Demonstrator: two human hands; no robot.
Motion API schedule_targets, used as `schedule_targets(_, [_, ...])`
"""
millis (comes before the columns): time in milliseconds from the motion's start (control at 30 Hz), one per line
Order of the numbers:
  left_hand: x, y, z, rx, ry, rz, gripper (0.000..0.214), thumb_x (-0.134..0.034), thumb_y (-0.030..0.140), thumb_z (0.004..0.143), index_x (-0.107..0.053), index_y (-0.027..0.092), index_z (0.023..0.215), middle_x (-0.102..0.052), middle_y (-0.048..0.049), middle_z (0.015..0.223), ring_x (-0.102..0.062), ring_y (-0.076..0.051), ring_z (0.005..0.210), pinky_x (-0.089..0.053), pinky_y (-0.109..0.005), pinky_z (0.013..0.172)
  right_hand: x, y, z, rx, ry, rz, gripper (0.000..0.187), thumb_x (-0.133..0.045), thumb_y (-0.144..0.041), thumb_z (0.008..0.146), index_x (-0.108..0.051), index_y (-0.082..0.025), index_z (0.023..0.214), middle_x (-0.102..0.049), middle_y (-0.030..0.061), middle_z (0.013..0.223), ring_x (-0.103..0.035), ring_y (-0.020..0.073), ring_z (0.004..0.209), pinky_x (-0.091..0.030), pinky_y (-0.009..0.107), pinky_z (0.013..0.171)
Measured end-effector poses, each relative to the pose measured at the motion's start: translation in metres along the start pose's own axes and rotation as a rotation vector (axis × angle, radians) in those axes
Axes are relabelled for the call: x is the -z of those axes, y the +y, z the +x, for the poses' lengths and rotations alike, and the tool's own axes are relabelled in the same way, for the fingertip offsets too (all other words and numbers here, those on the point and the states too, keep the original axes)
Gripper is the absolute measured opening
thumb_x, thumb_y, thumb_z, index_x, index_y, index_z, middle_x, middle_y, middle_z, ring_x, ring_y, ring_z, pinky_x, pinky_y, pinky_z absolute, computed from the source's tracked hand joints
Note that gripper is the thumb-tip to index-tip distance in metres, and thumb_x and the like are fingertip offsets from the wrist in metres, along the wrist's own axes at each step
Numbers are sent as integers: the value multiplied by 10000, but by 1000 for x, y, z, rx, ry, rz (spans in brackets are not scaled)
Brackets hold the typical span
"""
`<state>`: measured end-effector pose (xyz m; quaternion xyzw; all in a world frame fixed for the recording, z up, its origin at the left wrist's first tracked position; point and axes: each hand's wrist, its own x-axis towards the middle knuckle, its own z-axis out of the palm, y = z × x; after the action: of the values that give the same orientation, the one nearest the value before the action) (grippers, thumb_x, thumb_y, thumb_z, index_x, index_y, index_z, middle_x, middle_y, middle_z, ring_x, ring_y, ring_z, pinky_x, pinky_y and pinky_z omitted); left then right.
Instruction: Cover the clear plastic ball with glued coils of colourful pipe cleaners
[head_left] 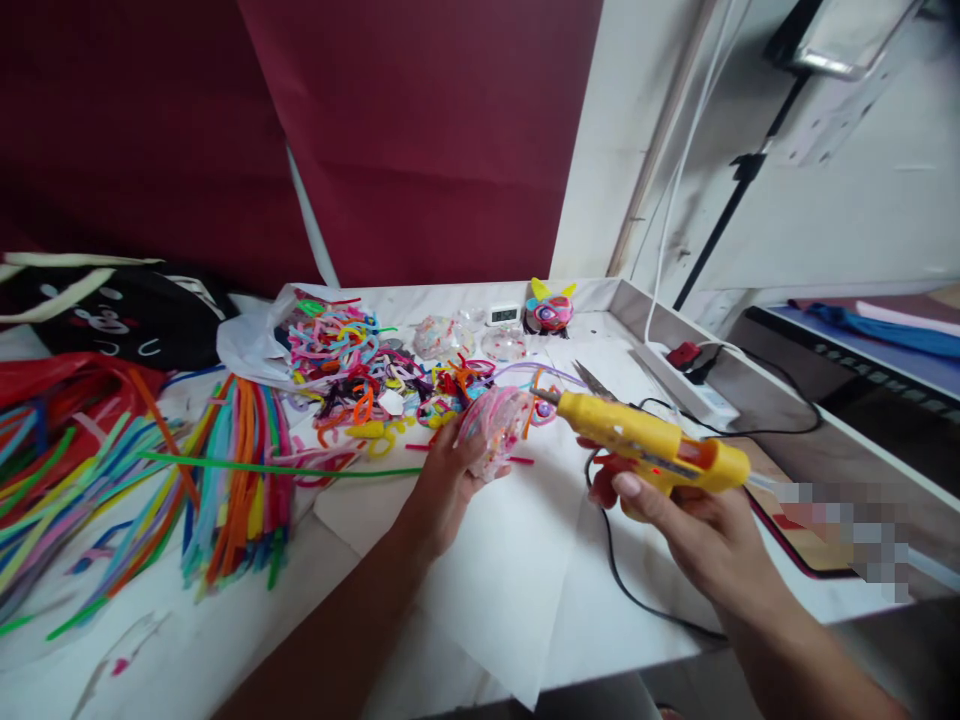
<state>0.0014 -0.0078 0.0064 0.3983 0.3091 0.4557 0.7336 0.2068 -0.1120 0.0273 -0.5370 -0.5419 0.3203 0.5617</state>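
My left hand [448, 478] grips a clear round ball wrapped in pink pipe cleaner [496, 420], held just above a white sheet of paper [510, 560]. My right hand [675, 525] is closed round the handle of a yellow hot glue gun [649, 438]. The gun's nozzle points left and almost touches the ball. A black cord [622, 580] runs from the gun across the table.
Long pipe cleaners [225, 470] lie fanned out at left; a heap of cut curled pieces [352, 365] sits behind the ball. Scissors [596, 382], clear balls [504, 343], a finished ornament [550, 310], a small clock [503, 314] and a power strip [686, 385] stand at back right. A black bag [120, 315] lies far left.
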Motion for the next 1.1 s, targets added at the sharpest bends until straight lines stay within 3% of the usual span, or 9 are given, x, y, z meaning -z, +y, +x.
schedule_targets(133, [4,-4,3,10,13,10,551,-753,412,743,-564,269,1241,-582,-91,1348,-575,-300,1191,-537,-416,868,-2,8,-12,59,-8,-167,231,-671,-360,856,-680,-236,1051,-697,81,1079,-680,250,960,-586,345,802])
schedule_targets(333, [4,-5,6,-39,32,58,610,-800,387,678,-572,255,1227,-611,-92,1311,-565,-311,1203,-526,-414,892,-3,7,-19,203,-75,-426,262,-599,-305,907,-575,-292,1168,-689,23,997,-688,196,879,-550,274,717])
schedule_targets(533, [-2,-5,4,-85,78,68,650,-831,365,632,-578,246,1220,-662,-70,1220,-569,-295,1201,-508,-378,922,-6,2,-17,330,-63,-479,280,-587,-289,902,-542,-293,1178,-708,20,939,-695,189,741,-532,278,637])
schedule_targets(767, [0,-5,3,-91,71,99,663,-836,376,632,-563,231,1219,-685,-59,1114,-620,-278,1108,-506,-373,906,-7,-2,-22,366,-70,-539,280,-546,-318,924,-490,-322,1199,-696,30,991,-689,228,835,-546,321,680])
schedule_targets(933, [2,-7,6,-110,70,100,689,-844,362,624,-561,232,1238,-656,-74,1223,-575,-282,1190,-472,-380,969,-6,2,-23,404,-79,-609,312,-540,-277,918,-474,-303,1221,-688,49,1013,-683,237,833,-542,334,686])
schedule_targets(1100, [1,-11,6,-115,100,95,748,-861,387,589,-560,219,1253,-669,-89,1197,-605,-292,1133,-486,-384,923,-6,2,-22,415,-74,-617,280,-534,-264,920,-488,-281,1196,-681,51,1007,-677,221,840,-541,312,703])
